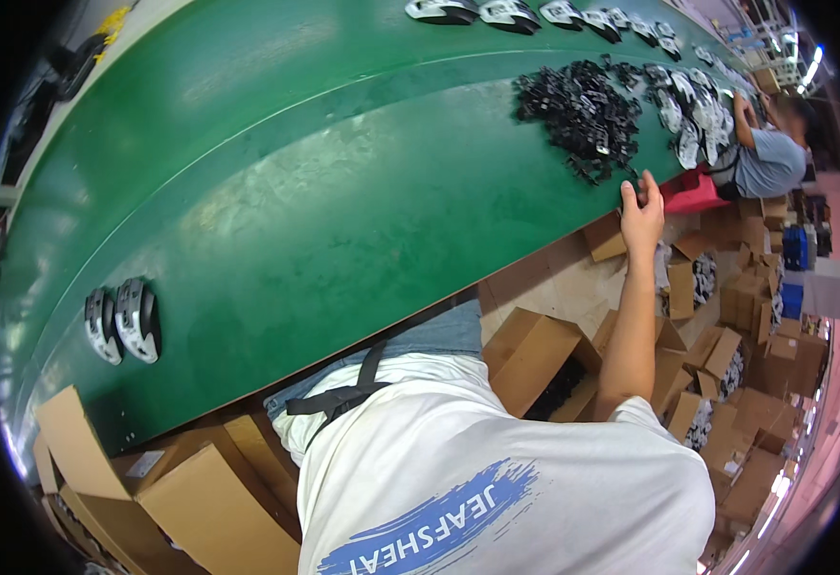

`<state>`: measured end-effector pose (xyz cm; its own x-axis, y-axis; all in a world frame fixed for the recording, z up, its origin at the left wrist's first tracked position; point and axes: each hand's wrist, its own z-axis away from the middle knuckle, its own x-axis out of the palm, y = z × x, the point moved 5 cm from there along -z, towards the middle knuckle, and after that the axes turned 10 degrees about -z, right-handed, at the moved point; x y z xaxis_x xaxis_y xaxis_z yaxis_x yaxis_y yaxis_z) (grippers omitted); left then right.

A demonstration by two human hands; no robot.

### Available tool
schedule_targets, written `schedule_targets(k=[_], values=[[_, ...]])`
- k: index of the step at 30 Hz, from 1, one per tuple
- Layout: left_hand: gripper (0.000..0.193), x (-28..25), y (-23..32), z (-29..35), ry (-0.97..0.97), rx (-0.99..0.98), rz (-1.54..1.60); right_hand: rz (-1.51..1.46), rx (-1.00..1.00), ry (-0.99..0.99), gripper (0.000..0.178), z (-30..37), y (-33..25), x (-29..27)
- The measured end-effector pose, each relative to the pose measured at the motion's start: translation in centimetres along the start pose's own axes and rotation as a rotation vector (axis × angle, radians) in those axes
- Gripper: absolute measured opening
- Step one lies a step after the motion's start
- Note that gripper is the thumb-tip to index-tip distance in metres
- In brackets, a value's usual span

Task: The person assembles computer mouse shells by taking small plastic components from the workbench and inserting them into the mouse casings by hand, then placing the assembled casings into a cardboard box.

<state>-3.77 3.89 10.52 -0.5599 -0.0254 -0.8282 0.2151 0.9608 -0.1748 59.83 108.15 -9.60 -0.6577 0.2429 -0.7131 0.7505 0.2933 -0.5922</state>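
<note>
My right hand point(641, 213) reaches out to the near edge of a pile of small black plastic parts point(581, 113) on the green belt point(324, 182). Its fingers are pinched around one small black part at the pile's lower edge. My bare forearm stretches from my white T-shirt point(497, 479) up to that hand. My left hand is out of sight. Two silver-and-black shells point(123, 321) lie side by side on the belt at the left, far from my hand.
More silver-and-black shells line the belt's far edge point(511, 13) and crowd beside the pile point(693, 110). Another person in a grey shirt point(770, 161) works at the belt's right end. Open cardboard boxes point(535, 359) and flat cartons point(200, 498) cover the floor.
</note>
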Motion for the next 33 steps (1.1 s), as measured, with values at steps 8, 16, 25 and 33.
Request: schedule_targets(k=[8,16,25,33], values=[[0.055,10.2,-7.4,18.1,-0.513,-1.304,0.7,-0.101,-0.047,0.238,0.041,-1.0,1.4,-2.2],[0.051,3.8,-0.7,15.4,-0.022,-0.855,0.243,-0.72,-0.236,0.026,0.02,0.7,-12.1,4.7],[0.056,2.1,53.8,1.0,-0.079,0.397,0.511,-0.926,-0.362,-0.573,0.014,6.8,-31.2,16.4],[0.068,10.6,56.9,0.5,-0.243,0.153,0.412,-0.9,-0.634,-0.607,0.028,6.9,-31.8,17.9]])
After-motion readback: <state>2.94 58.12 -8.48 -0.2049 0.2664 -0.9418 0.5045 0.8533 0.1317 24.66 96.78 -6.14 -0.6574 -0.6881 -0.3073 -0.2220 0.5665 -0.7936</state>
